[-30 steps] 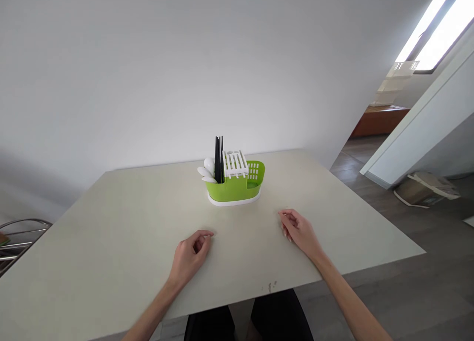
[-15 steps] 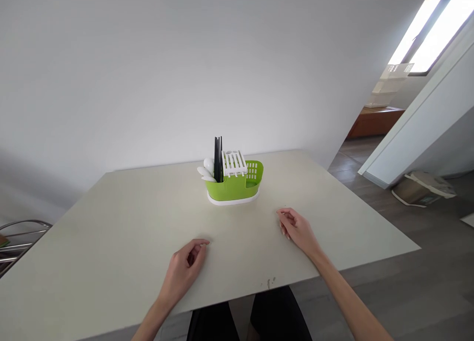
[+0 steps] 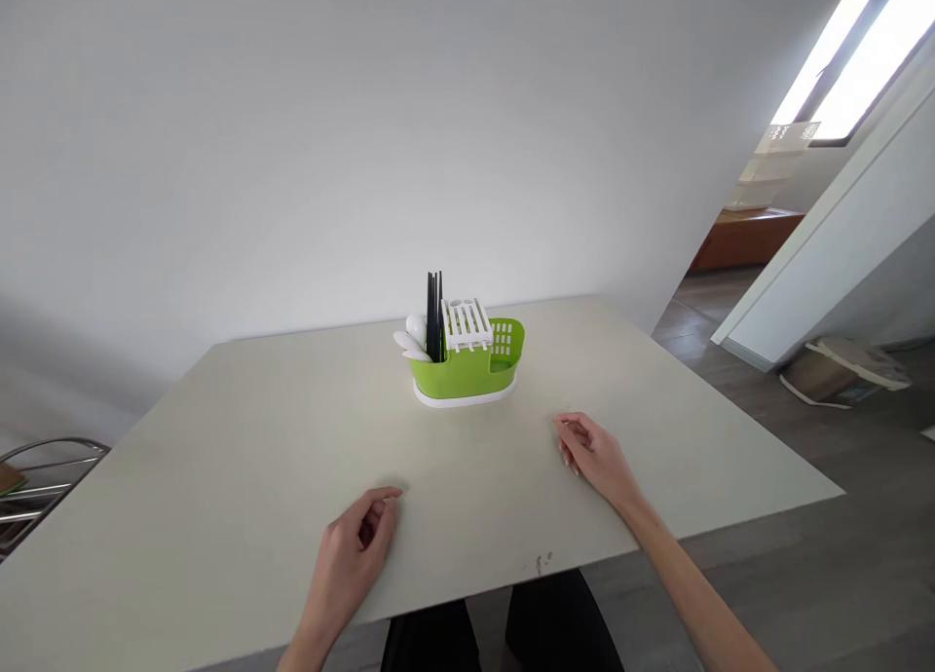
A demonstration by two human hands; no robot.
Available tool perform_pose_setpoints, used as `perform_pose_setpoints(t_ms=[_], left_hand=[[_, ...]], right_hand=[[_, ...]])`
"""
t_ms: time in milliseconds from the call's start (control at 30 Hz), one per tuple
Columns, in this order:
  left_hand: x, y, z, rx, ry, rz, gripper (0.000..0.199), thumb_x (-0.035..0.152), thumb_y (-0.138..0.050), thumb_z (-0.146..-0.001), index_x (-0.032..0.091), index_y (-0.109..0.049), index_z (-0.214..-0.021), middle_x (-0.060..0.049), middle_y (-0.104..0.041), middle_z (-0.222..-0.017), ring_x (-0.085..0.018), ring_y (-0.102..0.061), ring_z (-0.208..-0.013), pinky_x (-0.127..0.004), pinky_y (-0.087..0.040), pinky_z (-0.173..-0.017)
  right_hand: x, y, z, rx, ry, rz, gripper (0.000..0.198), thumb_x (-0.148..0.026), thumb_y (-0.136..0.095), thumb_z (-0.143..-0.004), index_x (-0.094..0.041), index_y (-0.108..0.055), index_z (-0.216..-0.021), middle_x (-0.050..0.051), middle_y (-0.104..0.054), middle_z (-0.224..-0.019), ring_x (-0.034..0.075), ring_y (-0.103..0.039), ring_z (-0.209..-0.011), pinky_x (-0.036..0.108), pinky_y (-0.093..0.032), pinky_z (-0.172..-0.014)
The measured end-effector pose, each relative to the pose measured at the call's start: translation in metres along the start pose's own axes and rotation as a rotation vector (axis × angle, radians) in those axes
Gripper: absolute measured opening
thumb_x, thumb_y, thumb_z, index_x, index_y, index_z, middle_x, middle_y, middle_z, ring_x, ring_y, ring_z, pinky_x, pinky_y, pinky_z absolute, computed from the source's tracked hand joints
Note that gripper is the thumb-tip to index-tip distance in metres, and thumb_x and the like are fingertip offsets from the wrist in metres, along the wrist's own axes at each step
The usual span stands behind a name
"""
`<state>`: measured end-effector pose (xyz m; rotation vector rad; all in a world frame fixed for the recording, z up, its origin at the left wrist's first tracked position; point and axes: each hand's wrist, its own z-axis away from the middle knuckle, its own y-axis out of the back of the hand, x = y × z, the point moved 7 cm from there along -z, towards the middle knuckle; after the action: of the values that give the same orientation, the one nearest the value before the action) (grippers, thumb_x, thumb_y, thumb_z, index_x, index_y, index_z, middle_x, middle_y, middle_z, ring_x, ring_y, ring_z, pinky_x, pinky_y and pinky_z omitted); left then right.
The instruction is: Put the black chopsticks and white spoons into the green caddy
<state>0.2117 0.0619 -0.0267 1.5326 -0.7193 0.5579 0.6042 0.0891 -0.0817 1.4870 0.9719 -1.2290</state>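
My left hand (image 3: 355, 550) rests on its side on the pale table (image 3: 241, 477), near the front edge. Its fingers curl loosely, thumb and index finger apart, and nothing is in it. Farther right, my right hand (image 3: 595, 458) lies on the tabletop, empty, with loosely bent fingers. Beyond both hands stands a green cutlery caddy (image 3: 460, 378) on a white base. Black chopsticks (image 3: 433, 321) stand upright in its left part, beside white spoons (image 3: 413, 341). A white slatted rack (image 3: 467, 323) tops its middle, and the right compartment has a gridded wall.
A white wall (image 3: 365, 146) rises behind the table. At far left is a metal rack (image 3: 51, 487). To the right, a bin-like container (image 3: 840, 370) stands on the grey floor beyond the table edge. My dark-clothed legs (image 3: 559, 618) are under the front edge.
My left hand has drawn slightly back toward me and to the left. My right hand stays in about the same place. The view has shifted a little; the caddy is unmoved.
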Motion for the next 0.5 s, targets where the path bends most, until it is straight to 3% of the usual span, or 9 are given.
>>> perform_pose_setpoints(t_ms=[500], left_hand=[[0.0067,-0.0013,0.0031,-0.012,-0.016,-0.007,0.045,0.059,-0.052,-0.097,0.024,-0.077,-0.107,-0.001,-0.065,-0.072,-0.016,-0.052,-0.061,-0.025,-0.044,-0.058]], right_hand=[[0.0035,-0.001,-0.0005,0.009,-0.004,0.027,0.058,-0.076,-0.063,-0.09,-0.021,-0.068,-0.106,0.0,-0.062,-0.069,0.016,-0.057,-0.055,0.029,-0.045,-0.046]])
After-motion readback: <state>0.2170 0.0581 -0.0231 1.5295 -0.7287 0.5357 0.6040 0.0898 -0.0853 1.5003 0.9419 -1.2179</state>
